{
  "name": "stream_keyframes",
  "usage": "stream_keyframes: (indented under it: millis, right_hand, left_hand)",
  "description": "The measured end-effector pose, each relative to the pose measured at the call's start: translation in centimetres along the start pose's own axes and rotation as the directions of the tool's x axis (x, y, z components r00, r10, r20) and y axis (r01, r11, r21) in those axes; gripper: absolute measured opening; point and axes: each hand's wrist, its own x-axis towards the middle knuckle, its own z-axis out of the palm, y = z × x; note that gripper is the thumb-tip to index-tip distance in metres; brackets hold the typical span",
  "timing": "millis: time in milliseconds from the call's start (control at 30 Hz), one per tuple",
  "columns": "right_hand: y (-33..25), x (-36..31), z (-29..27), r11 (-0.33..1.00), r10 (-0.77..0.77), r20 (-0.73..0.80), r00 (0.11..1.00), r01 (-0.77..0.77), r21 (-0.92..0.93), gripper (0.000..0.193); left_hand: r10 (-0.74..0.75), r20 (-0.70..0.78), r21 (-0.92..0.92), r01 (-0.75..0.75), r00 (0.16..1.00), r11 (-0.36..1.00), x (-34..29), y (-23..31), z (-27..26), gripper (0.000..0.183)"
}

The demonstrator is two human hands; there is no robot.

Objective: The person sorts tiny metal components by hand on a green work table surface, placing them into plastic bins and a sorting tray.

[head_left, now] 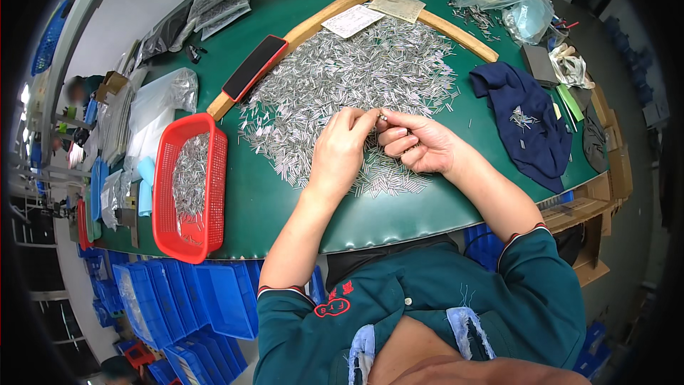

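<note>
A wide heap of small, thin metal pins is spread over the green table. Above its near part, my two hands meet at the fingertips. Between the thumb and fingers of my right hand a few small metal pins show their ends. My left hand is closed, its thumb and forefinger touching the same spot; what it pinches is hidden by the fingers. Left of the heap, a red plastic basket holds more of these pins.
Wooden strips border the heap's far side, with a red-edged phone-like black slab and paper slips on them. A dark blue cloth bearing some pins lies right. Plastic bags lie left; blue bins stand below the table edge.
</note>
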Motion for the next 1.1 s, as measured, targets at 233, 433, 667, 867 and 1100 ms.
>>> stream_keyframes:
  millis: [233,433,667,867,1100]
  right_hand:
    - [0.1,-0.1,0.2,0.999,-0.037,-0.006,0.999,0.037,-0.032,0.018]
    - [0.6,0.1,0.8,0.955,-0.217,-0.105,0.971,0.188,-0.231,0.023]
    - [0.9,0.0,1.0,0.882,-0.336,-0.154,0.929,0.253,-0.397,0.034]
    - [0.6,-0.5,1.6,0.891,-0.387,-0.126,0.914,0.335,-0.308,0.034]
    - [1.2,-0.3,1.8,0.642,-0.541,-0.146,0.829,0.295,-0.708,0.024]
  left_hand:
    - [0.000,-0.002,0.017,0.000,1.000,1.000,0.1,0.2,0.0,0.040]
    - [0.018,0.001,0.079,-0.018,1.000,0.997,0.0,0.3,-0.1,0.031]
    - [-0.058,-0.033,-0.168,0.052,0.998,0.984,0.1,0.3,0.3,0.037]
    - [-0.316,-0.013,-0.544,0.259,0.949,0.798,0.1,0.1,0.5,0.034]
    - [-0.209,-0.119,-0.360,0.154,0.971,0.920,0.1,-0.2,1.1,0.040]
